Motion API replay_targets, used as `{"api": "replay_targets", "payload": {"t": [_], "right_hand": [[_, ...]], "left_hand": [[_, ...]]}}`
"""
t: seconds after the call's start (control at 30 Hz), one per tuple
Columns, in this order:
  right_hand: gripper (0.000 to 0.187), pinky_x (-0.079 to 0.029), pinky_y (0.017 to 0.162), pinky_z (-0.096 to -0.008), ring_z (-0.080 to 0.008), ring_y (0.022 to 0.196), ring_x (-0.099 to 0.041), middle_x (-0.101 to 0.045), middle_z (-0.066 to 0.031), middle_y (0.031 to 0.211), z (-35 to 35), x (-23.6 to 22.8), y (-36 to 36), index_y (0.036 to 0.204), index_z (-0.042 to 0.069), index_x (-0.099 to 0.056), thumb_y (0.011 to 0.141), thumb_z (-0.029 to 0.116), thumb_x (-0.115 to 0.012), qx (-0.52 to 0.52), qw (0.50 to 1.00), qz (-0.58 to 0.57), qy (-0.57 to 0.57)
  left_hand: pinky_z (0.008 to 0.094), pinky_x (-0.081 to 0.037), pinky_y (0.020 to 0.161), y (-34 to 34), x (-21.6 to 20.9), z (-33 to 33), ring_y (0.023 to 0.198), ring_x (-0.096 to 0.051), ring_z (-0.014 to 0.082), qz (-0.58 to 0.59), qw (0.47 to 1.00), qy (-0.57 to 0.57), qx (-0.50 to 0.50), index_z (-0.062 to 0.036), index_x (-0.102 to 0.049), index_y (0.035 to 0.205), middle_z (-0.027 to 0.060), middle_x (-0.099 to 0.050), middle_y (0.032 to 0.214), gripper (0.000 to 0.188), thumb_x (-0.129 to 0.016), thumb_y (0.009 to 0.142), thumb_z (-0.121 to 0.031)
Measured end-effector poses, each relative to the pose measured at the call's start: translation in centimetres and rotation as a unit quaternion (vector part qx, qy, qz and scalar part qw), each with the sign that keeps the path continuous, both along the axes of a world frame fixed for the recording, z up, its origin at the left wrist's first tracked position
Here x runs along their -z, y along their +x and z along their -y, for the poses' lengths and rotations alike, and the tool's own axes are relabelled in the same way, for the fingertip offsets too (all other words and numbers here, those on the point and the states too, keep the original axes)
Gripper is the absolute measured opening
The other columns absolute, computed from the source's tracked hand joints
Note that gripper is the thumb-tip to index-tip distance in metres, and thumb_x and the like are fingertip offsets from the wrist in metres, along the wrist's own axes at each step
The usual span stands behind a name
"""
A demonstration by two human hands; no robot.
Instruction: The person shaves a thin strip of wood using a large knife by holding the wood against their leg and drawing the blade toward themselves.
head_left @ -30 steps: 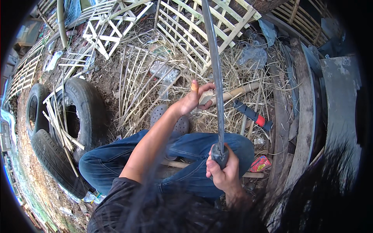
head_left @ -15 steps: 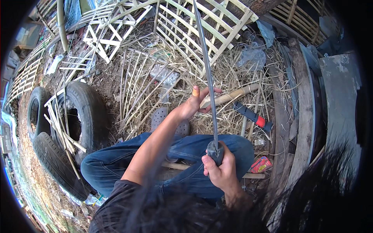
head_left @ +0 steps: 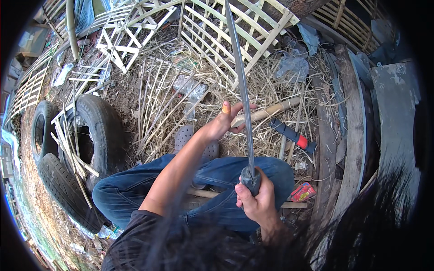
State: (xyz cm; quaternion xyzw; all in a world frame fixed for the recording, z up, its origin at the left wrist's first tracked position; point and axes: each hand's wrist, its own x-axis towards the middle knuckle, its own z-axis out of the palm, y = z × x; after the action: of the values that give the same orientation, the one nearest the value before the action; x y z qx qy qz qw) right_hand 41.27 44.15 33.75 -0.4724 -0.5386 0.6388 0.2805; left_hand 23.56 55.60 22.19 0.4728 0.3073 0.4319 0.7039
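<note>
My right hand [head_left: 257, 196] is wrapped around the dark handle [head_left: 250, 179] of a long blade that looks like a machete. Its narrow metal blade [head_left: 243, 90] points up and away, seen nearly edge-on, with the far tip at the upper picture edge. Beside the blade's lower half, my left hand [head_left: 222, 122] has its fingers apart and partly behind the metal; contact cannot be made out. An orange-tan wrap circles its thumb. Just beyond that hand lies a bamboo piece [head_left: 271, 111] on the shavings.
A black and red cylindrical tool [head_left: 293, 136] lies right of my legs, near a red packet [head_left: 303, 192]. Old tyres [head_left: 101, 131] stand left with bamboo strips on them. Bamboo lattices [head_left: 226, 31] lie ahead. Boards [head_left: 355, 117] run along the right. Shavings cover the ground.
Almost nothing differs; my left hand and forearm have shifted very slightly left. My right hand keeps its hold on the machete.
</note>
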Motion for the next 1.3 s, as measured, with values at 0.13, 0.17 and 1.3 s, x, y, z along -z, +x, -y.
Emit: {"api": "replay_targets", "payload": {"t": [0.13,0.17,1.3], "right_hand": [[0.025,-0.043,0.052,-0.0266,-0.0092,0.054,-0.053,-0.055,-0.0028,0.06,-0.1,0.2,-0.2,0.087,0.002,-0.051,0.084,0.021,-0.068,0.006,1.0,-0.018,0.012],[0.025,-0.043,0.052,-0.0267,-0.0092,0.054,-0.053,-0.055,-0.003,0.06,-0.2,0.4,-0.2,0.087,0.002,-0.052,0.084,0.021,-0.068,-0.001,1.0,-0.01,0.013],[0.029,-0.045,0.055,-0.0276,-0.011,0.056,-0.055,-0.058,-0.0053,0.064,0.1,0.5,0.3,0.09,0.0,-0.052,0.082,0.023,-0.069,-0.003,1.0,-0.004,-0.001]], "left_hand": [[0.0243,-0.019,0.049,0.0,0.3,-0.2,0.046,-0.026,0.0056,-0.023,0.999,0.022,-0.002,-0.0031,-0.03,0.137,-0.0071,-0.031,0.052,0.07,-0.037,0.089,-0.053],[0.0241,-0.019,0.049,0.1,0.4,-0.2,0.046,-0.026,0.0055,-0.031,0.999,0.03,-0.001,-0.0033,-0.03,0.138,-0.0072,-0.031,0.052,0.069,-0.037,0.089,-0.051],[0.0231,-0.02,0.049,0.6,0.0,0.2,0.047,-0.03,0.005,0.012,1.0,-0.024,-0.003,-0.0036,-0.033,0.135,-0.0066,-0.033,0.052,0.073,-0.045,0.082,-0.052]]}}
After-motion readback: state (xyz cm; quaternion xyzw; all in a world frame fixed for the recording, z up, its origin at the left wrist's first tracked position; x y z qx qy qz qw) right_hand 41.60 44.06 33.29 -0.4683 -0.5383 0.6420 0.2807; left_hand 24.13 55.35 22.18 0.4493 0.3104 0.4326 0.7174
